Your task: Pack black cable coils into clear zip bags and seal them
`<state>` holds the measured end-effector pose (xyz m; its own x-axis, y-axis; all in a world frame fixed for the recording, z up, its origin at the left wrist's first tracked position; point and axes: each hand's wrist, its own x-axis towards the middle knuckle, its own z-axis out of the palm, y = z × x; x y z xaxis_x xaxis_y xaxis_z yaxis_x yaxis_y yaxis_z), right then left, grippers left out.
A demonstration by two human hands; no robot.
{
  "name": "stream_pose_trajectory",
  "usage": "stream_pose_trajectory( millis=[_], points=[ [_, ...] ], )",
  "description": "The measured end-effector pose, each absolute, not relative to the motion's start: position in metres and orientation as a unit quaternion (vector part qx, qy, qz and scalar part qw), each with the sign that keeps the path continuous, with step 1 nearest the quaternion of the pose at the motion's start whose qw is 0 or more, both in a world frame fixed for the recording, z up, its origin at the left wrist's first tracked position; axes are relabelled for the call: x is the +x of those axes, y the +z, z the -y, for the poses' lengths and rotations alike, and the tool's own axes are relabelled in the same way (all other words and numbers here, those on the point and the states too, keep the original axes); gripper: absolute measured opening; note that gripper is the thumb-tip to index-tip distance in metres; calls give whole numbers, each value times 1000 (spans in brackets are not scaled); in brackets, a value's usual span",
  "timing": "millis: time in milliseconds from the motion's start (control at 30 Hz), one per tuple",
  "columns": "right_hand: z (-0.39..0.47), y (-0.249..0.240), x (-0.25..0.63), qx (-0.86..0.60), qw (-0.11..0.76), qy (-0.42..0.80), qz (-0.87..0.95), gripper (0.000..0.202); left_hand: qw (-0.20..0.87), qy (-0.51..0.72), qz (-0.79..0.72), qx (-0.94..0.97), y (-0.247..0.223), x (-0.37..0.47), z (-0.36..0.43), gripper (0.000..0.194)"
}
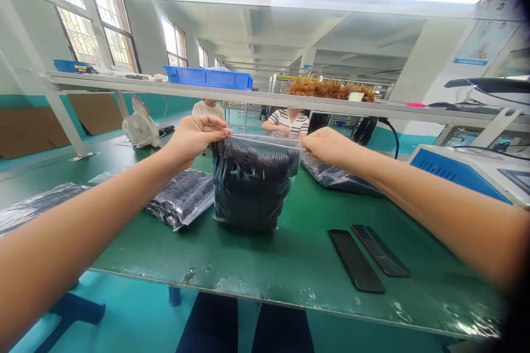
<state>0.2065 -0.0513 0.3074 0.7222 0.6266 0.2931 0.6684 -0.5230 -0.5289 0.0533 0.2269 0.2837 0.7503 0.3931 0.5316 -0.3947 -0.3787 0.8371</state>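
Observation:
A clear zip bag [252,193] packed with rows of thin black pieces stands upright over the green table. My left hand [202,131] pinches its top left corner between thumb and fingers. At the opposite top corner, my right hand [325,145] is closed on the bag's edge. The top strip is stretched fairly straight between both hands. Just left of it lies another filled bag [182,196] of black pieces, flat on the table. What exactly the black pieces are, I cannot make out.
Two dark phone-like slabs [356,262] lie at the right front. More filled bags [339,176] rest behind my right arm and at far left. A white fan [141,124], a blue-and-white machine [464,174] and a shelf with a blue tray [209,77] surround the table [265,270]. Two people sit opposite.

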Motion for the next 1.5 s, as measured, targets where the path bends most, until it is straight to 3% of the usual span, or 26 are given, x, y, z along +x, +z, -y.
stream_pose_trajectory(
  millis=[133,267,400,567,633,733,900,1200,1433,1500],
  points=[
    [55,283,197,-857,323,-110,386,43,538,400,4,742,269,48,-218,30],
    [94,196,162,-844,307,-153,411,44,416,408,32,812,195,-1,-195,3],
    [144,82,110,-789,225,-245,516,35,223,404,191,867,80,-62,-171,37],
    [171,4,63,-819,238,-187,487,22,133,345,203,907,-4,-113,-145,34],
    [170,-4,56,-834,265,-191,445,3,148,353,157,910,-9,-120,-133,29],
    [163,-3,54,-844,273,-181,425,39,177,393,46,901,-5,-118,-112,26],
    [145,3,58,-849,273,-115,438,57,197,363,-120,903,-6,-102,-86,46],
    [117,-10,74,-864,296,-120,390,44,166,327,-87,926,-5,-71,-110,38],
    [77,22,91,-842,194,-182,469,57,204,328,-67,920,-6,-46,-139,38],
    [64,28,90,-821,184,-184,508,52,206,309,-69,926,-3,-48,-143,42]
  ],
)
